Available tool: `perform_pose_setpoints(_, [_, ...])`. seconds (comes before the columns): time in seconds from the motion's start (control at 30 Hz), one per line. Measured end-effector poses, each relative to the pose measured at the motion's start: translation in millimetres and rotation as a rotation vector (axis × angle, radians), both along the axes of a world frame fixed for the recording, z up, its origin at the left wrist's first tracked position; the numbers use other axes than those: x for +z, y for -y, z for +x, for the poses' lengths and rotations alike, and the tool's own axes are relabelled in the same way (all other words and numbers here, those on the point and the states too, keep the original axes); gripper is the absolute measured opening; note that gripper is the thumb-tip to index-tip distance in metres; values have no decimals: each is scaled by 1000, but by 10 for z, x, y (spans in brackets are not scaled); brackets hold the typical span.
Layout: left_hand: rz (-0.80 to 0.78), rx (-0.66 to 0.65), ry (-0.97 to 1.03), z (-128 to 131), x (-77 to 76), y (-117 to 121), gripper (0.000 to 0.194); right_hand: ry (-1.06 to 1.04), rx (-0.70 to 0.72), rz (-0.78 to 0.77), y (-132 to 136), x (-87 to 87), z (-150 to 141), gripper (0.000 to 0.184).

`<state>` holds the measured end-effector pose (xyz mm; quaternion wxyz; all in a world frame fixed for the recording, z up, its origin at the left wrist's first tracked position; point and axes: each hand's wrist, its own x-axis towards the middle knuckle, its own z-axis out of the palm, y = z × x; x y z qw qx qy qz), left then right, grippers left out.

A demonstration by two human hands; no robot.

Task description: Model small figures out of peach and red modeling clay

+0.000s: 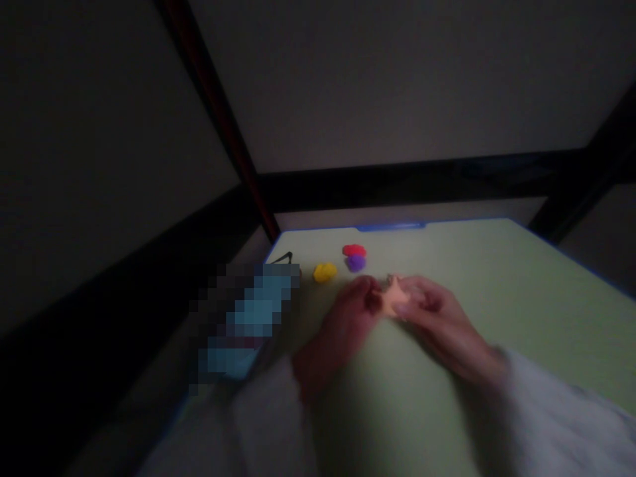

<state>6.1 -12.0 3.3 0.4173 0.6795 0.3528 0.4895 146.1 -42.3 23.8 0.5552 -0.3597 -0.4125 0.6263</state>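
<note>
A peach-coloured, star-shaped piece (395, 298), which looks like soft modelling clay, is held above the table between my two hands. My right hand (442, 315) grips it from the right, the thumb lying across its front. On the other side, the curled fingers of my left hand (348, 317) pinch its left point. Just beyond my left hand lie a yellow lump (324, 272), a purple lump (356, 262) and a flat red lump (354, 250), all clay-like. The purple one touches or overlaps the red one. Dim light and blur hide the fine detail of my fingertips.
The pale green tabletop (521, 298) has a blue edge, with a blue strip (391, 227) at its far side. A pixelated light-blue object (253, 318) lies along the left edge. Behind the table stands a grey wall (397, 86) with a dark band.
</note>
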Motion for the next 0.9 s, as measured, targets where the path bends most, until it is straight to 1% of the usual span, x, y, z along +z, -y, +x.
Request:
perform_pose_setpoints(0.03, [-146, -18, 126, -16, 14, -2, 31, 58, -24, 25, -8, 8, 11, 28])
perform_pose_setpoints(0.1, [-244, -7, 215, -30, 33, -10, 34, 150, -52, 57, -20, 19, 31, 27])
perform_pose_setpoints(0.23, [-203, 36, 123, -26, 50, -6, 35, 246, -44, 84, -22, 24, 38, 25])
perform_pose_setpoints(0.3, [-170, 26, 79, -27, 54, 7, 35, 270, -30, 92, -15, 25, 28, 22])
perform_pose_setpoints(0.43, [-147, 3, 70, -28, 44, 33, 35, 272, -9, 100, 4, 39, 9, 22])
perform_pose_setpoints(0.7, [-108, 53, 48, 18, 112, 127, 32, 206, -15, 104, 1, 28, 8, 21])
perform_pose_setpoints(0.83, [-148, 59, 92, 40, 98, 129, 36, 130, -5, 75, 0, 3, 1, 24])
perform_pose_setpoints(0.9, [-205, 61, 142, 49, 65, 112, 40, 72, 11, 64, 6, -3, -5, 25])
